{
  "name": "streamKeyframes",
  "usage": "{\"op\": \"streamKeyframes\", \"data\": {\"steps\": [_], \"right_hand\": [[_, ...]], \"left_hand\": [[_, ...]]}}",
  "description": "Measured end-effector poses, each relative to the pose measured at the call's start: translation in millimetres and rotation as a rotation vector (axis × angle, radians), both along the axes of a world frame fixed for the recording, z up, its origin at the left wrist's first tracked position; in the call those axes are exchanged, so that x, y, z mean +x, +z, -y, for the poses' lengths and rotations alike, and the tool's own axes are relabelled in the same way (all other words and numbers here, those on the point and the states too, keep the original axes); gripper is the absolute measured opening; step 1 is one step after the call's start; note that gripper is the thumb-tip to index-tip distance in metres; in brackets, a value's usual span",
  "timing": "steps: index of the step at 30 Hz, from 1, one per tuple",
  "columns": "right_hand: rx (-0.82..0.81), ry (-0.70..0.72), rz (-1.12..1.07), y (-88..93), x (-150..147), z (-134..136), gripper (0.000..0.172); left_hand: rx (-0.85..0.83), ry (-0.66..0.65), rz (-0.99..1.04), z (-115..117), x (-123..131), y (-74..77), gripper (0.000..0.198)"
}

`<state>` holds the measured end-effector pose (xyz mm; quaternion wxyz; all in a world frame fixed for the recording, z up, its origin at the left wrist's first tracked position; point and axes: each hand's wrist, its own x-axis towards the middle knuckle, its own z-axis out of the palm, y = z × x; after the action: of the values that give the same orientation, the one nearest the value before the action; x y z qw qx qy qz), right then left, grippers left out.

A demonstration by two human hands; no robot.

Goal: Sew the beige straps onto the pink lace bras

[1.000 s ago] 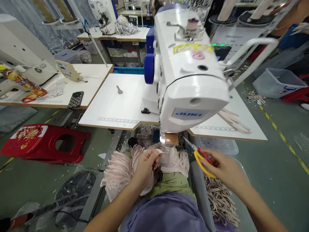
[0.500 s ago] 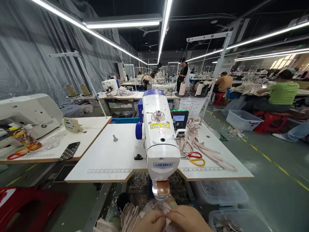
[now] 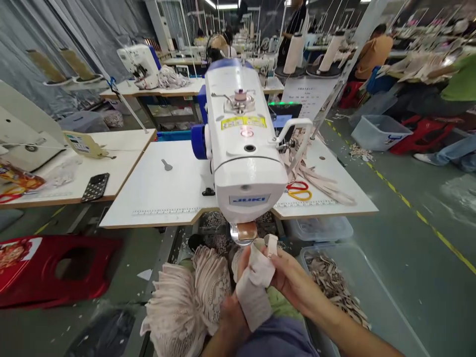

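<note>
Below the head of a white sewing machine [image 3: 247, 173], a pale beige fabric piece [image 3: 256, 292] is held up in both hands. My left hand [image 3: 236, 310] grips it from the left, with its fingers partly hidden behind the cloth. At the upper right of the piece, my right hand [image 3: 288, 272] pinches a narrow beige strap [image 3: 272, 245] that stands up as a small loop. A large bundle of gathered, lace-edged beige pieces [image 3: 182, 302] lies left of my left hand.
On the machine table [image 3: 167, 193] lie red-and-yellow scissors [image 3: 299, 191], beige strips [image 3: 327, 186] and a small metal piece [image 3: 167, 165]. A clear bin [image 3: 386, 297] with narrow scraps stands at right. A red stool [image 3: 48, 267] is at left. People work further back.
The view has tilted downward. My hands, close together at the bottom edge before, now show higher up and farther apart, with the fabric piece and its strap in plain sight.
</note>
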<state>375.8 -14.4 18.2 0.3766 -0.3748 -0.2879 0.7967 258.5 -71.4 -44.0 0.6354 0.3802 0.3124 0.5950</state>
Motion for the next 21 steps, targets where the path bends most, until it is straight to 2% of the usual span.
{"op": "streamKeyframes", "data": {"steps": [2,5,7,8,9,11,13,15,17,21], "right_hand": [[0.128,-0.003,0.092,9.4,0,-2,0.040],[0.516,-0.054,0.419,17.1,-3,-22,0.024],[0.733,-0.136,0.648,14.1,-8,-40,0.013],[0.783,-0.185,0.717,10.2,-12,-47,0.011],[0.788,-0.224,0.739,5.4,-15,-54,0.009],[0.673,-0.232,0.641,-5.1,-20,-62,0.011],[0.474,-0.187,0.449,-13.4,-22,-66,0.023],[0.356,-0.147,0.308,-16.7,-21,-69,0.027],[0.410,-0.135,0.332,-15.3,-19,-75,0.024],[0.731,-0.120,0.638,-8.5,-16,-93,0.016]], "left_hand": [[0.202,0.094,-0.144,4,-14,11.3,0.090],[0.428,0.192,-0.607,-1,-38,26.8,0.095],[0.466,0.213,-0.926,-10,-49,32.8,0.091],[0.446,0.198,-1.069,-15,-53,34.3,0.086],[0.408,0.169,-1.197,-19,-56,34.8,0.081],[0.319,0.105,-1.392,-24,-59,34.4,0.075],[0.278,0.061,-1.501,-25,-59,33.8,0.071],[0.290,0.044,-1.551,-25,-60,34.7,0.068],[0.298,0.031,-1.573,-24,-60,37.6,0.068],[0.210,0.004,-1.596,-27,-60,47.6,0.069]]}}
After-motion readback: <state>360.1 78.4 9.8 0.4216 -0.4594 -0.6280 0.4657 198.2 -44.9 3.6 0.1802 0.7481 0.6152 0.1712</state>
